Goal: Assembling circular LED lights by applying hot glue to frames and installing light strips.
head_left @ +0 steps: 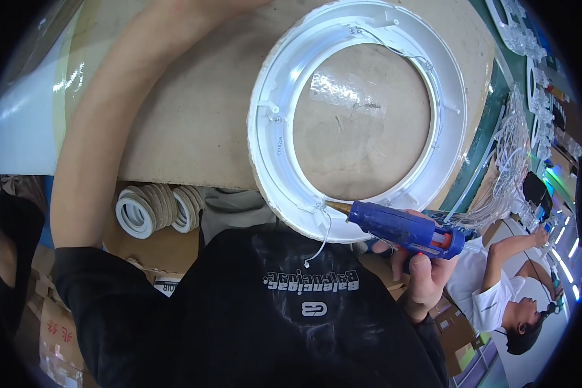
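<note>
A large white plastic ring [265, 155], open side up with thin wires inside its channel, rests on the brown-covered table and overhangs its near edge. My right hand [427, 275] is closed around a blue hot glue gun [388, 226]. Its brass nozzle [337, 207] points left at the ring's near inner wall, by the spot where a white wire with a small connector [317, 242] comes out and hangs over the rim. My left forearm [103, 116] arches over the table toward the ring's far side. The left hand's fingers lie beyond the upper edge of the picture.
Below the table edge, a cardboard box [155, 252] holds stacks of small white rings [136, 213]. Clear wires [507, 155] lie bundled on the green surface at right. A co-worker in a white shirt [462, 278] works at the right. Another person's arm [0, 249] shows at far left.
</note>
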Tool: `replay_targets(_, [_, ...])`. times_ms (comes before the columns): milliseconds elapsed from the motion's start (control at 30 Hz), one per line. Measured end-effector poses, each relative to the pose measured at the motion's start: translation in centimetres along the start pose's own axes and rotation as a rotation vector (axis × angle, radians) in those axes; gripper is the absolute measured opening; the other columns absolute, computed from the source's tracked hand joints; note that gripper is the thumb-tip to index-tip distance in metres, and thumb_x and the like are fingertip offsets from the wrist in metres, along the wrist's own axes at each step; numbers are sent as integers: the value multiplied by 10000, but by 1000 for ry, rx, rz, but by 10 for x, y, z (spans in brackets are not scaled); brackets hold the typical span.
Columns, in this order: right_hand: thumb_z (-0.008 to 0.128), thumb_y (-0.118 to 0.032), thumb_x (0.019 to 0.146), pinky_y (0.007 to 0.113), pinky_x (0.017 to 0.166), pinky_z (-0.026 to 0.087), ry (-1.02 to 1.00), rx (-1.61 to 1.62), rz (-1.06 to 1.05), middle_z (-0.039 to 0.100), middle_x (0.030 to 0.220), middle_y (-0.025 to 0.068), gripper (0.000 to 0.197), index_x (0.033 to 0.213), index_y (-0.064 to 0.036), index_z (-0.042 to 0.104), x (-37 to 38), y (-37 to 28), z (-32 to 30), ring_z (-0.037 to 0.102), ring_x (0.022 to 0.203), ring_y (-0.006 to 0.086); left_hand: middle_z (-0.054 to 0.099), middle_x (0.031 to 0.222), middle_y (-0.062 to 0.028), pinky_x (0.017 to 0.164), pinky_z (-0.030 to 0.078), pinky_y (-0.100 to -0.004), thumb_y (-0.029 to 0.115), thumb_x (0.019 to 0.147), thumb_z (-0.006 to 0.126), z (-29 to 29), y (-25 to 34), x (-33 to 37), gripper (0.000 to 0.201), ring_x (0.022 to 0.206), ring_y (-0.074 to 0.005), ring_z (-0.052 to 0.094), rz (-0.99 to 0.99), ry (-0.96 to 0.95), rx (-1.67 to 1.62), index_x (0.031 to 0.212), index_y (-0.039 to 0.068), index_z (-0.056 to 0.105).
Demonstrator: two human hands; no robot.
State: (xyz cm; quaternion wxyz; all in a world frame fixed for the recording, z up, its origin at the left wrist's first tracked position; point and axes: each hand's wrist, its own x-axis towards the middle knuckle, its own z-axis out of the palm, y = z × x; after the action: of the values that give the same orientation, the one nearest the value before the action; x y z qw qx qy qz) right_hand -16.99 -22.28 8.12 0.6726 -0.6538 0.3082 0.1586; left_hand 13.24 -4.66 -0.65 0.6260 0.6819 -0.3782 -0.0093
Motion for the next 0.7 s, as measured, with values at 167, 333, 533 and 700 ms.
replay_targets(167, [612,-313,903,211,461,418,-12,-16,-127,662,1012,246,638,1329,122,424,4,9,-4,620,626,179,377,580,89,468,243,-236,104,943,594,0,2,0,344,538,-20,314,-33,-3,-20,621,32,498])
replay_targets(333, [558,-374,959,187,396,401,35,-86,-213,663,960,265,612,1310,112,434,6,7,-1,626,601,189,379,569,83,464,244,-235,120,949,592,-1,0,0,347,529,-22,312,-54,-39,37,622,32,514])
replay_targets(533, [645,-475,853,192,446,413,191,-40,-95,677,978,216,805,1306,156,432,4,1,9,601,562,131,373,563,78,459,229,-242,120,949,587,-5,8,-2,359,525,-21,307,-60,-54,86,610,39,499])
replay_targets(700, [641,-485,858,202,457,412,75,11,-111,675,943,192,820,1315,160,424,16,-10,9,573,541,121,350,548,84,448,209,-244,100,938,592,-3,5,-1,362,510,-19,290,-71,-64,39,597,43,484])
